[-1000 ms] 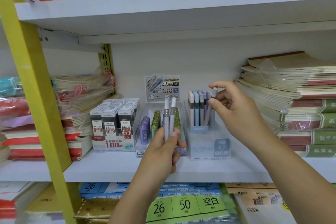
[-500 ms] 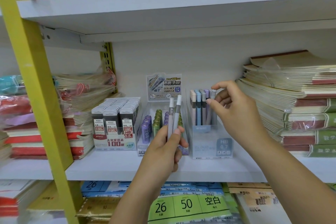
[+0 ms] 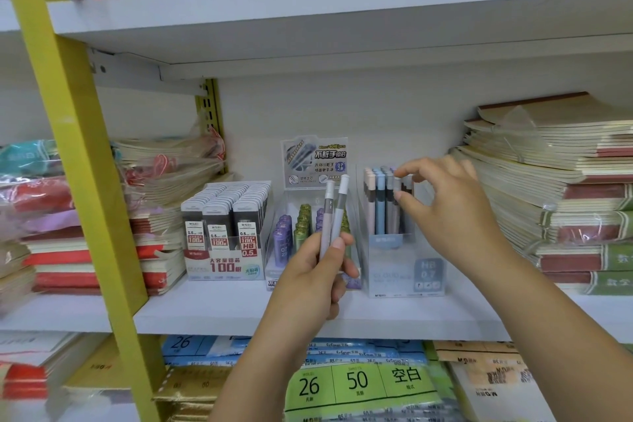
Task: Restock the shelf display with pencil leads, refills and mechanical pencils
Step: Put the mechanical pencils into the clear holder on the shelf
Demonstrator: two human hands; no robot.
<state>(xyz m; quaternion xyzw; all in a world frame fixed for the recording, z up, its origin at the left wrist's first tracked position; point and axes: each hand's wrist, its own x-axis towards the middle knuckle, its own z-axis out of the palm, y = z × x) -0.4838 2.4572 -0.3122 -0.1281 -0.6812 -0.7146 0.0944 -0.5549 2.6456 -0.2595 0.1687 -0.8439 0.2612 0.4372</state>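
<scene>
The left hand (image 3: 315, 271) is raised in front of the shelf (image 3: 222, 312), fingers curled around two mechanical pencils (image 3: 334, 212) held upright. To the right, the right hand (image 3: 452, 212) reaches in, thumb and forefinger pinching the cap of a grey pencil (image 3: 396, 212) standing among pastel pencils in the clear display box (image 3: 404, 271). Left of this box is a tray of lead tubes (image 3: 286, 243).

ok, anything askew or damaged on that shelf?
No damage visible. The lead box, tube tray and pencil box stand straight. Only the notebook stack on the right looks untidy: upper books splayed and tilted, wrap loose on top.
</scene>
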